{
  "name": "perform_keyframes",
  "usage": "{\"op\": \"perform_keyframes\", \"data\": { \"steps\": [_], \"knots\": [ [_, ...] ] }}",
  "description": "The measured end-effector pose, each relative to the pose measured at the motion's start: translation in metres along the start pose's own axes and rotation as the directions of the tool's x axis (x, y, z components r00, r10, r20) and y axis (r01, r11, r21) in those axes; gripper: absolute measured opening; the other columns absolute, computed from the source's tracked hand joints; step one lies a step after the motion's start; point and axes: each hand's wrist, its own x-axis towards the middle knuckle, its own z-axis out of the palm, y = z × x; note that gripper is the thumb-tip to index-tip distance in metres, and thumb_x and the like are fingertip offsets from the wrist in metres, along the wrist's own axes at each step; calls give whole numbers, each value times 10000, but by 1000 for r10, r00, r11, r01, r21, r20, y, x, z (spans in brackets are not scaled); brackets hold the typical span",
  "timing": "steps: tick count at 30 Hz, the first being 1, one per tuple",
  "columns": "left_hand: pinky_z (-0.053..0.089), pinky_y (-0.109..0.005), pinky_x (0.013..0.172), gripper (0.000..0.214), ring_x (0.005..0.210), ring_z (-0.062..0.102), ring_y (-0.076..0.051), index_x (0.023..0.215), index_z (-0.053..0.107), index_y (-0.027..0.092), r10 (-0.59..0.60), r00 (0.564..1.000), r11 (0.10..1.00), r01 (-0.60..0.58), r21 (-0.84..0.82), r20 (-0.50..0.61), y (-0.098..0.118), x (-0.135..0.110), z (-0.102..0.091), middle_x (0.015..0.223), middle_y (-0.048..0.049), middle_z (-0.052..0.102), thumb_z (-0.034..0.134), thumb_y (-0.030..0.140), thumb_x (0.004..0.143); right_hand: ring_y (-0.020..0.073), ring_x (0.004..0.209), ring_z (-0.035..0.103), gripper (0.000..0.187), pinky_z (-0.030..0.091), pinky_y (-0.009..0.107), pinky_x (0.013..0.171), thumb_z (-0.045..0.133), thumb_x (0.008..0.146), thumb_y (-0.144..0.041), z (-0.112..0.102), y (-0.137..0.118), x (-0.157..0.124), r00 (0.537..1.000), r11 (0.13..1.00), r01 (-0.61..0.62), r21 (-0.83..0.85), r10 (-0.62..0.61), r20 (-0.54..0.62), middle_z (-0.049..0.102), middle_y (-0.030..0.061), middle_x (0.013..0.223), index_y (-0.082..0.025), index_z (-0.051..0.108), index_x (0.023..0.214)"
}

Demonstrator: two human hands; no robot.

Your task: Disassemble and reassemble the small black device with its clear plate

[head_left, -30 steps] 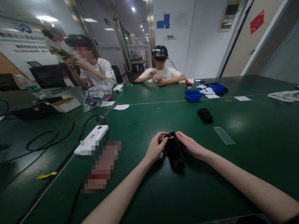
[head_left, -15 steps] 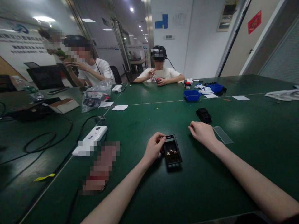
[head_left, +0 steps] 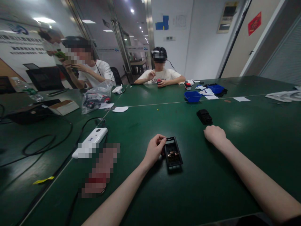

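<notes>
Pinched between the thumb and fingers of my left hand (head_left: pixel 155 146) is the upper left edge of a black plastic case (head_left: pixel 173 153). The case is tilted with its open side toward me, and small brass-coloured metal pieces show inside. My right hand (head_left: pixel 215 134) is curled closed above the table to the right, its fingertips turned away from view. Whatever it may hold is hidden. Just beyond it lies a black block-like part (head_left: pixel 204 116). The clear flat sheet seen earlier does not show; the right hand and forearm cover that spot.
Left of my arm are a white power bank-like device (head_left: pixel 94 138) marked 5, a blurred-out flat object (head_left: pixel 103 169) and black cables (head_left: pixel 47 150). Farther back are a plastic bag (head_left: pixel 96 97), a blue tray (head_left: pixel 192 96) and papers. Two people sit across the table; another stands behind.
My right hand has moved to the right, over where the clear sheet lay, and its fingers have curled in. My left hand and the black case have hardly moved.
</notes>
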Motion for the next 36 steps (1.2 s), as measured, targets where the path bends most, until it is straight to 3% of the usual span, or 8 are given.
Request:
{"op": "perform_keyframes", "data": {
  "steps": [5, 10, 13, 18, 22, 28, 31, 36],
  "knots": [
    [391, -178, 409, 215, 420, 457, -70, 781, 540, 154, 6, 1000, 1000, -6, -2, 3, -1, 1, 0, 537, 60, 497, 562, 368, 768, 286, 938, 613, 280, 483, 348, 729, 397, 880, -164, -2, -39, -27, 979, 982, 188, -29, -189, -75, 648, 223, 979, -59, 633, 988],
    [402, -192, 404, 229, 410, 467, -77, 777, 545, 150, -5, 1000, 1000, 4, 24, 19, -2, 1, 0, 536, 51, 508, 551, 379, 775, 280, 872, 621, 271, 466, 332, 692, 366, 872, -139, -6, -63, -44, 902, 909, 404, -97, -414, -122, 662, 184, 895, -79, 622, 939],
    [403, -193, 402, 230, 413, 475, -78, 787, 549, 148, -1, 1000, 999, -1, 53, 31, -2, 1, 0, 549, 47, 519, 541, 378, 781, 236, 803, 635, 266, 454, 296, 664, 367, 883, -187, -10, -66, -47, 872, 880, 475, 4, -470, -140, 677, 134, 858, -116, 616, 945],
    [389, -188, 396, 231, 419, 482, -80, 806, 557, 143, 8, 1000, 995, -11, 101, 31, -3, 2, 0, 564, 40, 534, 524, 370, 791, 184, 740, 635, 293, 447, 276, 671, 384, 874, -200, -13, -58, -37, 888, 828, 458, 324, -414, -198, 693, 103, 868, -133, 620, 1033],
    [381, -189, 408, 236, 414, 485, -81, 819, 567, 142, 18, 999, 992, -22, 122, 37, -6, 3, -1, 555, 38, 544, 532, 374, 789, 113, 557, 572, 301, 449, 251, 558, 398, 836, -151, -12, -53, -27, 922, 590, 357, 724, -347, -172, 673, 55, 829, -143, 596, 1062],
    [366, -185, 404, 219, 405, 479, -84, 821, 559, 146, 19, 999, 992, -23, 124, 34, -8, 4, 0, 536, 44, 528, 532, 362, 793, 101, 612, 593, 317, 499, 267, 601, 590, 739, -193, -13, -67, -38, 898, -51, 91, 995, -427, -104, 610, 6, 820, -183, 533, 1051],
    [359, -184, 398, 224, 398, 477, -86, 809, 552, 149, 22, 999, 992, -26, 119, 38, -7, 4, 0, 520, 47, 520, 537, 371, 791, 98, 625, 603, 369, 504, 269, 615, 648, 682, -174, -12, -79, -51, 858, -156, 59, 986, -497, -130, 595, -9, 839, -195, 522, 1027],
    [367, -188, 391, 252, 382, 479, -87, 777, 531, 156, 31, 998, 994, -35, 104, 47, -7, 4, -1, 520, 50, 524, 544, 407, 789, 97, 627, 606, 341, 516, 279, 629, 628, 702, -155, -8, -88, -62, 816, -122, 117, 986, -554, -166, 586, -11, 849, -198, 517, 1022]
  ]
}}
